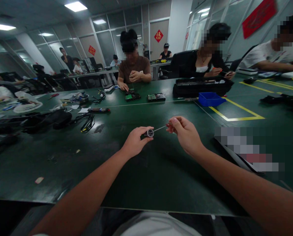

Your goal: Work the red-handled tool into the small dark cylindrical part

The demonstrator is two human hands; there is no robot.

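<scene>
My left hand [136, 140] hovers just above the green table [141, 177], its fingers pinched round a small silvery ring-shaped part [150, 133]. My right hand [184, 133] is closed on a thin screwdriver [161, 127]. The slender shaft runs leftward and its tip meets the ring. Both forearms reach in from the bottom of the view.
Circuit boards [156, 97] lie before a seated person across the table. A blue bin [208, 99] and a long black case [200, 87] sit at the right, next to yellow floor-style tape lines [237, 113]. Black cables [87, 122] and bags crowd the left. A flat dark device [237, 154] lies near my right arm.
</scene>
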